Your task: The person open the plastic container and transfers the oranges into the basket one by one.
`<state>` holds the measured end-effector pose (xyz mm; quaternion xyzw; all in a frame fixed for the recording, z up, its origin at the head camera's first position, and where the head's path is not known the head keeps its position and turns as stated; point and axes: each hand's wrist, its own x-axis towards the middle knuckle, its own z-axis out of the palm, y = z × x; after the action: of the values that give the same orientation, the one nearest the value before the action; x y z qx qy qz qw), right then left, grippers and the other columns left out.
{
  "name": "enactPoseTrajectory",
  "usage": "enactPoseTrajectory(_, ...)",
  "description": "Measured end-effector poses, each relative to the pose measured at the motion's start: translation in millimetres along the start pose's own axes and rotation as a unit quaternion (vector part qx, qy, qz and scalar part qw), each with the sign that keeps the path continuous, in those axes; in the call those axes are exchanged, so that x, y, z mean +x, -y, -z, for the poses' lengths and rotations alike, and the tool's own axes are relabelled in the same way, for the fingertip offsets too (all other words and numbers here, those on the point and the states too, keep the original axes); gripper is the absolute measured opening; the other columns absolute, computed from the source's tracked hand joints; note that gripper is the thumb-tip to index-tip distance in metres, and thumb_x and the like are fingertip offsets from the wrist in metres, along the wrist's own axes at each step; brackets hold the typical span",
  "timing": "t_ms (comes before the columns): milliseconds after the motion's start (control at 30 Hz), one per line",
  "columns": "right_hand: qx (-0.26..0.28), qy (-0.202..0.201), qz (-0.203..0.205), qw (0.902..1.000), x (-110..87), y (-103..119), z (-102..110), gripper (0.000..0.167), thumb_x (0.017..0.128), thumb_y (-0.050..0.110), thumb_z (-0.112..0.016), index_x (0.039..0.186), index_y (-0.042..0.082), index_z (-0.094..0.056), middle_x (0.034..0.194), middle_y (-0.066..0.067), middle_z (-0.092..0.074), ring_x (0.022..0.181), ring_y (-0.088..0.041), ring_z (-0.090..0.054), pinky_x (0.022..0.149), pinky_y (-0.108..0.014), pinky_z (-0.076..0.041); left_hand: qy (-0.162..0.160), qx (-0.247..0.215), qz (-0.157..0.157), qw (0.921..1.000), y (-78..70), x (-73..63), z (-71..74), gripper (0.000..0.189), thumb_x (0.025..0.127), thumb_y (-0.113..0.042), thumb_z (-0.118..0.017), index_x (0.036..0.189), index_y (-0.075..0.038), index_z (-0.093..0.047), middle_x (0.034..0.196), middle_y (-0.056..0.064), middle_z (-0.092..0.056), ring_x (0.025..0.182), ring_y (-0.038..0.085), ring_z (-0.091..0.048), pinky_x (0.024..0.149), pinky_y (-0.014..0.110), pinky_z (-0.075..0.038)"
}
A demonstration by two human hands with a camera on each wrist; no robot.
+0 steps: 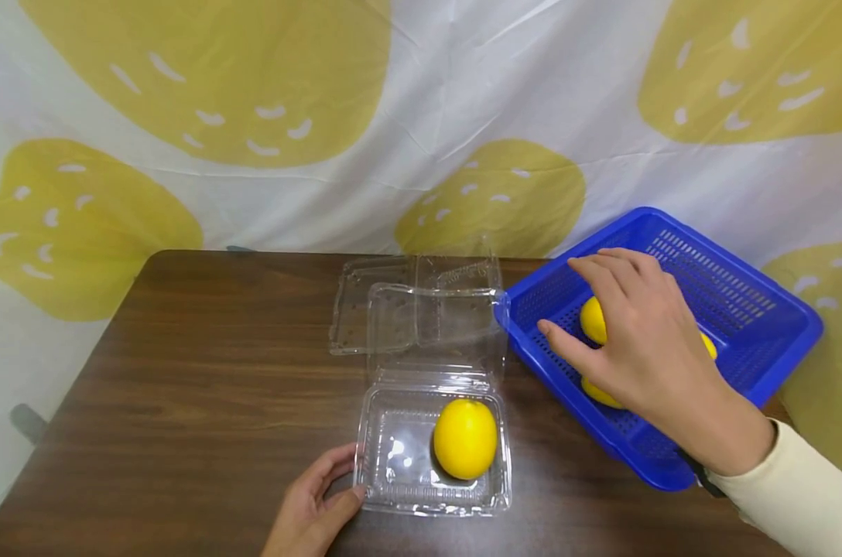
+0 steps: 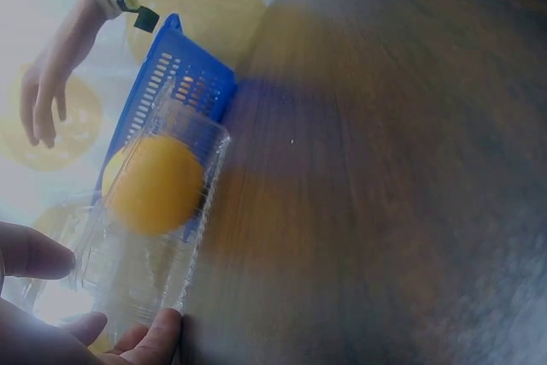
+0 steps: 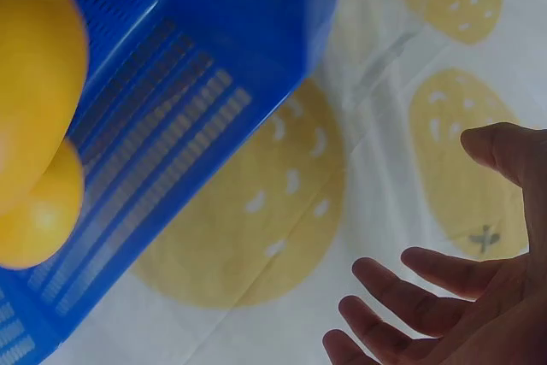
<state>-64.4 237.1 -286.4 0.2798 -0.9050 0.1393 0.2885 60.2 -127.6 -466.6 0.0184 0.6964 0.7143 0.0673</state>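
Note:
A clear plastic clamshell container (image 1: 400, 445) lies on the table with its lid raised at the back. One round yellow fruit (image 1: 465, 439) sits in the right half of its base. My left hand (image 1: 316, 499) pinches the container's left side near the front corner, its thumb on the rim. Above the blue plastic basket (image 1: 776, 333) is my right hand (image 1: 640, 340), thumb and fingers spread apart and holding nothing. Beneath that hand, yellow fruits (image 1: 593, 319) lie in the basket, partly hidden by it. The right wrist view shows two fruits (image 3: 38, 83) there.
Behind the raised lid stands another clear clamshell (image 1: 372, 309), also unfolded. Both rest on a dark brown wooden table (image 1: 205, 387). A white cloth with yellow fruit prints (image 1: 309, 201) hangs along the table's back edge. The basket stands at the right, close beside the container.

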Motion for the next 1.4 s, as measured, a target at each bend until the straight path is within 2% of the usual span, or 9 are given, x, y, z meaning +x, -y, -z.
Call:
enactPoseTrajectory(133, 0.025, 0.005, 0.011, 0.9996, -1.9, 15.6, -3.0, 0.077, 0.102, 0.059, -0.059, 0.133, -0.011, -0.068, 0.126, -0.027, -0.072, 0.124, -0.054, -0.059, 0.097, -0.072, -0.051, -0.006, -0.005, 0.02, 0.9998, -4.1, 0.5, -1.2, 0.047, 0.097, 0.007, -0.07, 0.142, 0.015, -0.061, 0.136, 0.029, -0.068, 0.118, 0.003, -0.067, 0.096, 0.019, -0.06)
enactPoseTrajectory(333, 0.049, 0.023, 0.021, 0.9983, -7.2, 36.8, -8.1, 0.081, 0.106, 0.066, -0.053, 0.134, -0.009, -0.068, 0.129, -0.025, -0.072, 0.127, -0.05, -0.06, 0.107, -0.067, -0.05, 0.03, -0.004, -0.009, 0.9995, 37.7, 5.5, 13.7, 0.047, 0.101, 0.001, -0.072, 0.146, 0.006, -0.062, 0.139, 0.019, -0.07, 0.125, 0.009, -0.068, 0.099, 0.026, -0.063)
enactPoseTrajectory(467, 0.063, 0.038, 0.029, 0.9969, -13.3, 49.3, -13.0, 0.075, 0.105, 0.062, -0.059, 0.135, -0.007, -0.069, 0.13, -0.023, -0.071, 0.128, -0.048, -0.06, 0.112, -0.063, -0.049, 0.033, -0.011, -0.004, 0.9994, 47.2, 6.4, 17.1, 0.047, 0.101, 0.0, -0.075, 0.146, 0.0, -0.064, 0.139, 0.015, -0.071, 0.126, 0.012, -0.069, 0.099, 0.029, -0.063)
enactPoseTrajectory(733, 0.072, 0.077, 0.038, 0.9937, -27.2, 70.0, -25.7, 0.069, 0.087, 0.043, -0.085, 0.137, -0.003, -0.069, 0.134, -0.017, -0.071, 0.13, -0.04, -0.06, 0.111, -0.061, -0.052, 0.018, -0.001, -0.038, 0.9991, 22.0, 2.9, 7.3, 0.046, 0.098, 0.004, -0.07, 0.142, 0.012, -0.061, 0.132, 0.021, -0.072, 0.12, 0.006, -0.069, 0.094, 0.022, -0.063)
enactPoseTrajectory(967, 0.062, 0.116, 0.047, 0.9902, -43.2, 81.1, -39.4, 0.076, 0.081, 0.045, -0.09, 0.137, -0.001, -0.069, 0.133, -0.014, -0.071, 0.129, -0.036, -0.061, 0.11, -0.057, -0.054, -0.002, -0.003, 0.011, 0.9999, -7.8, 0.7, -1.9, 0.047, 0.096, 0.007, -0.07, 0.142, 0.015, -0.061, 0.133, 0.03, -0.069, 0.116, 0.005, -0.069, 0.095, 0.02, -0.061)
enactPoseTrajectory(1067, 0.058, 0.133, 0.046, 0.9884, -49.3, 84.4, -45.9, 0.076, 0.08, 0.048, -0.091, 0.136, 0.0, -0.07, 0.132, -0.012, -0.071, 0.13, -0.035, -0.06, 0.11, -0.056, -0.054, -0.007, -0.002, 0.023, 0.9997, -12.4, 0.3, -3.6, 0.047, 0.096, 0.008, -0.069, 0.142, 0.015, -0.061, 0.135, 0.031, -0.068, 0.116, 0.004, -0.068, 0.095, 0.02, -0.061)
enactPoseTrajectory(1133, 0.051, 0.145, 0.045, 0.9871, -53.1, 86.5, -49.9, 0.076, 0.079, 0.05, -0.092, 0.134, 0.002, -0.071, 0.131, -0.011, -0.071, 0.13, -0.034, -0.06, 0.109, -0.054, -0.054, -0.007, -0.002, 0.025, 0.9997, -7.2, 0.4, -2.4, 0.048, 0.096, 0.008, -0.07, 0.142, 0.015, -0.061, 0.135, 0.03, -0.068, 0.117, 0.005, -0.068, 0.095, 0.02, -0.061)
enactPoseTrajectory(1333, 0.028, 0.187, 0.046, 0.981, -64.2, 91.9, -59.8, 0.078, 0.079, 0.055, -0.091, 0.135, 0.005, -0.071, 0.131, -0.011, -0.07, 0.132, -0.035, -0.058, 0.112, -0.053, -0.053, 0.018, -0.01, 0.013, 0.9997, 30.3, 3.6, 10.8, 0.048, 0.099, 0.003, -0.073, 0.146, 0.008, -0.061, 0.139, 0.019, -0.071, 0.124, 0.011, -0.069, 0.1, 0.027, -0.062)
enactPoseTrajectory(1400, 0.022, 0.194, 0.051, 0.9795, -67.3, 92.5, -63.0, 0.08, 0.08, 0.057, -0.091, 0.136, 0.005, -0.071, 0.132, -0.013, -0.068, 0.133, -0.037, -0.057, 0.113, -0.055, -0.052, 0.023, -0.013, 0.025, 0.9993, 37.2, 4.6, 13.9, 0.05, 0.099, 0.002, -0.075, 0.147, 0.003, -0.062, 0.141, 0.015, -0.071, 0.126, 0.011, -0.069, 0.101, 0.028, -0.062)
